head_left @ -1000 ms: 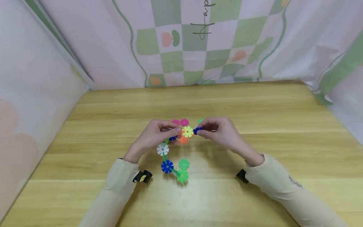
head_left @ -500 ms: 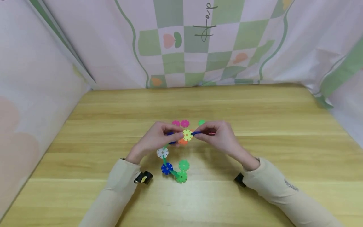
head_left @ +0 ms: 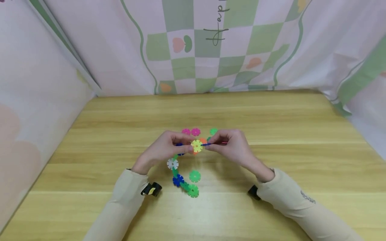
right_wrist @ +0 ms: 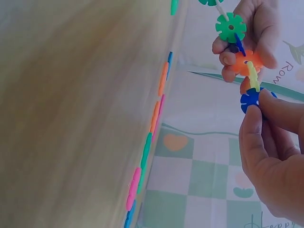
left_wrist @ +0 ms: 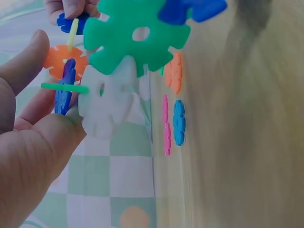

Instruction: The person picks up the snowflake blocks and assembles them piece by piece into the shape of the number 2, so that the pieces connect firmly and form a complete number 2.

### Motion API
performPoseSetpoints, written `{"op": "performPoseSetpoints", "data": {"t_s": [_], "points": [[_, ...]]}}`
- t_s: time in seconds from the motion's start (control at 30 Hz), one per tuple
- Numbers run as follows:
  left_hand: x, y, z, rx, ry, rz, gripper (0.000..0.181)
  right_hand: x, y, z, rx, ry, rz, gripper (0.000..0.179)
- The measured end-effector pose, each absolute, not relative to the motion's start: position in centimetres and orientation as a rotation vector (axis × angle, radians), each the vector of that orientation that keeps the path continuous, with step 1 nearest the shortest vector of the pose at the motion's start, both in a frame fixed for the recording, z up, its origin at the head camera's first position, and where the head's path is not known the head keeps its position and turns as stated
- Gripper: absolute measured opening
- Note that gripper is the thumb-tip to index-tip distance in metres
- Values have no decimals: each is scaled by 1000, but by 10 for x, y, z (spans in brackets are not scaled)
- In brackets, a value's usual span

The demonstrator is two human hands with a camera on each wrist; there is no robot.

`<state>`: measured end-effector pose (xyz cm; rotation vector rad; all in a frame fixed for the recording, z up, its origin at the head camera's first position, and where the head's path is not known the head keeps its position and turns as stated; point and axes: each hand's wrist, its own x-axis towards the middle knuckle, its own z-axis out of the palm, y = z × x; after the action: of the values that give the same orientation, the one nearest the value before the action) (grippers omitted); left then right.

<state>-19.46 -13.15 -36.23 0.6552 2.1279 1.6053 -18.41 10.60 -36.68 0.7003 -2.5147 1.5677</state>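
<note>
Both hands meet over the table at a chain of slotted interlocking discs. My left hand (head_left: 166, 147) pinches the orange disc (right_wrist: 249, 59) between thumb and fingers. From that disc stands a yellow disc (head_left: 197, 146), facing up in the head view and edge-on in the right wrist view. My right hand (head_left: 230, 144) pinches a dark blue disc (right_wrist: 248, 99), its rim at the yellow disc's edge. Below the left hand, the chain runs through a white disc (head_left: 173, 164), green discs seen partly edge-on, and another blue disc (head_left: 178, 180) to a bright green disc (head_left: 193, 190).
Loose discs lie on the wooden table (head_left: 271, 113) behind the hands: pink discs (head_left: 195, 132), a green disc (head_left: 213, 131) and a light blue disc (left_wrist: 179, 122), among several others. A patterned curtain (head_left: 208, 60) hangs along the table's back edge.
My right hand has moved slightly left, bringing the dark blue disc up to the yellow one; the blue disc now shows edge-on. The hanging chain has swung slightly.
</note>
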Motion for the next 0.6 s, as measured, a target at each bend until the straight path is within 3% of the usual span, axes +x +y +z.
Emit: {"op": "performPoseSetpoints", "data": {"t_s": [0.6], "points": [[-192,-129,-360,523,2122,1633,32,-183,106,-363,693,-2536,1555,8]]}}
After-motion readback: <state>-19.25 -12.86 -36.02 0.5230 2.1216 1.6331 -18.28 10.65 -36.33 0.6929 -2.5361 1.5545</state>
